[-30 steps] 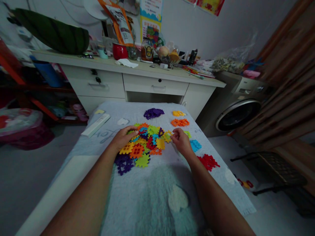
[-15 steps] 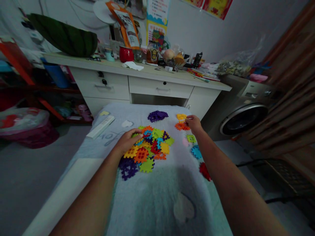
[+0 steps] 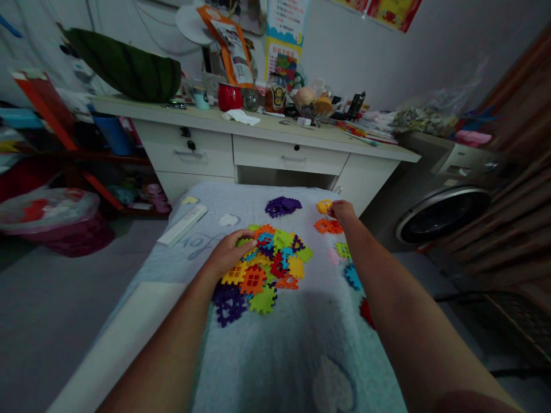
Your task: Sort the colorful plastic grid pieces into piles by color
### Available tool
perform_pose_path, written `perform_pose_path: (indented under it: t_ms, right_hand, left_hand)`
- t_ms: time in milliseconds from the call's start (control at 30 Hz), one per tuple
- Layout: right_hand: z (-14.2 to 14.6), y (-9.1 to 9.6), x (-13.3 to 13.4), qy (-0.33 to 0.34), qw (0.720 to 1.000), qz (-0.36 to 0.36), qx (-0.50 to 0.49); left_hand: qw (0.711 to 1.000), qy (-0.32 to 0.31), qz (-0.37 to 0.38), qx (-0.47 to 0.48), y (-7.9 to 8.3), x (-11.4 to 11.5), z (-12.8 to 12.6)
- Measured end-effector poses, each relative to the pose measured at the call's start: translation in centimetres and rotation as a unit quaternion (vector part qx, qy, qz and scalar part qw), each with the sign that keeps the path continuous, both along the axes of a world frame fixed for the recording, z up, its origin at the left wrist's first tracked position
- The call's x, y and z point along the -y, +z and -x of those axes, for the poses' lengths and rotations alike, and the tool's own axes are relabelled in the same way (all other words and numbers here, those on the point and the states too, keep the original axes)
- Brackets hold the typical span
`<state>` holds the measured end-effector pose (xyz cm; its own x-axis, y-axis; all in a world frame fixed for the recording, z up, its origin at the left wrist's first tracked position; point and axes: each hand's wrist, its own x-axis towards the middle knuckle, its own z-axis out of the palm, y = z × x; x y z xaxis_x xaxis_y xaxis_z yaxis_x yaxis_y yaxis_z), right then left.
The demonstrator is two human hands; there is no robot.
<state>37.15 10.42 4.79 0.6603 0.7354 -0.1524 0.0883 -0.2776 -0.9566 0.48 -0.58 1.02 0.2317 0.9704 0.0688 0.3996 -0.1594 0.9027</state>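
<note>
A white desk spans the upper middle of the frame. Below it, a table under a pale blue cloth fills the centre and bottom. A mixed heap of toothed plastic pieces lies mid-frame, overlapping in several colours.

The left hand rests at the heap's upper left edge, its thumb and fingers a little apart; whether they pin a piece is unclear. The right hand, right of centre, has its fingertips drawn together at the yellow pieces; I cannot make out whether they grip one.

Purple pieces lie above the heap. Orange pieces sit just below the yellow ones; green pieces, blue pieces and red pieces run down the right, the last two partly hidden by the right forearm.

Yellow and orange could mix, being so close together. The low right forearm could sweep blue or red pieces aside, unseen. Pressure from the left hand could make the loosely stacked heap slide, and interlocking teeth could drag neighbours along.
</note>
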Motion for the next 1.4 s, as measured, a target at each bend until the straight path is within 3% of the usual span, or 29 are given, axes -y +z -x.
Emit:
perform_pose_path:
  t_ms: [400, 567, 667, 767, 867, 1000, 1100, 1233, 1400]
  right_hand:
    - [-0.3, 0.0, -1.4, 0.015, 1.000, -0.003, -0.004]
    - [1.2, 1.7, 0.6, 0.027, 0.998, -0.046, 0.014]
    - [3.1, 2.5, 2.9, 0.108, 0.990, -0.090, 0.033]
    - [5.1, 2.6, 5.2, 0.253, 0.960, -0.084, 0.082]
    - [6.5, 2.3, 6.7, 0.364, 0.910, -0.009, 0.196]
    - [7.7, 1.8, 7.3, 0.441, 0.822, 0.090, 0.349]
    - [8.4, 1.5, 7.4, 0.471, 0.777, 0.133, 0.396]
    - [9.0, 1.1, 7.4, 0.474, 0.760, 0.145, 0.420]
    - [8.9, 1.1, 7.5, 0.461, 0.781, 0.137, 0.398]
  left_hand:
    - [1.000, 0.002, -0.001, 0.000, -0.3, -0.1, 0.1]
    - [1.000, 0.005, 0.000, -0.001, -0.2, -0.1, 0.1]
    - [1.000, 0.004, 0.002, 0.002, -0.2, 0.0, 0.1]
    - [1.000, 0.004, -0.001, 0.003, -0.1, -0.1, 0.1]
    - [1.000, 0.000, -0.005, 0.002, -0.1, 0.0, 0.1]
    - [1.000, 0.003, 0.003, -0.007, -0.1, 0.0, 0.1]
    - [1.000, 0.003, 0.000, -0.006, -0.1, 0.0, 0.0]
    - [1.000, 0.006, 0.001, 0.001, 0.1, 0.1, -0.1]
    - [1.000, 0.010, 0.004, -0.008, 0.5, 0.3, -0.2]
